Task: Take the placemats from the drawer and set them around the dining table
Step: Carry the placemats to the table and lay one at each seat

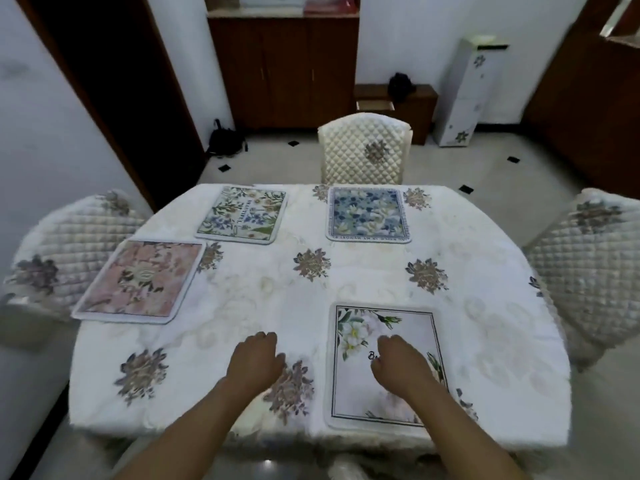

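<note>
Fingers (267,338) loosely curled, gripping nothing: left hand (255,362) on tablecloth (363,282), right hand (398,366) on white placemat (358,393).

Looks like a home dining room. Centres on a table (346,271) under a white flowered cloth, ringed by quilted chairs (363,150) and laid with floral placemats (367,214). Backs onto a dark wood cabinet (284,71) against white walls, beside a low cupboard (412,109) and a tall white flowered unit (464,95). Shows a pale tiled floor (277,161) with small black diamonds, and a black bag (225,138) slumped by a dark doorway.
</note>
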### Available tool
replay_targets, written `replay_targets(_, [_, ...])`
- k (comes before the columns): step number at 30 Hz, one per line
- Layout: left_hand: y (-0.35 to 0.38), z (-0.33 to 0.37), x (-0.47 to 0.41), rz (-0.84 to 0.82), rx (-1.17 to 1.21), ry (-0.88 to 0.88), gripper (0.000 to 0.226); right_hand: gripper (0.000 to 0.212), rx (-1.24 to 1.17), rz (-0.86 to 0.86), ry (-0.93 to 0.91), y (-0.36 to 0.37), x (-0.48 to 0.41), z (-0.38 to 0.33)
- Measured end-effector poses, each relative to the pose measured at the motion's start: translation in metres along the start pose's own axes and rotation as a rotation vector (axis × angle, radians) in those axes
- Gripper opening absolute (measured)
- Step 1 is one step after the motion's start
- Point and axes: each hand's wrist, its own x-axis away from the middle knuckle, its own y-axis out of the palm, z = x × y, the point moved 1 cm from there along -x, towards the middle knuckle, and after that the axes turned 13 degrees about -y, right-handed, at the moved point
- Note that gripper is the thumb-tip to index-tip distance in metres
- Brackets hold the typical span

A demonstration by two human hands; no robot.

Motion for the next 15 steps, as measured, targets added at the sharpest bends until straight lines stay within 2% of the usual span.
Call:
replay_targets(2, [-0.022,-0.035,0.005,0.059,0.038,-0.098,0.037,0.024,-0.016,0.032,-0.117,-0.018,-0.022,-0.028])
replay_targets(8, [-0.062,-0.116,0.04,0.157,0.068,-0.306,0.038,0.025,0.051,0.096,-0.381,-0.051,-0.062,-0.116])
replay_targets(15, [-0.07,-0.214,0.058,0.249,0.166,-0.38,0.031,0.025,0.145,0.0,-0.536,-0.021,-0.08,-0.232])
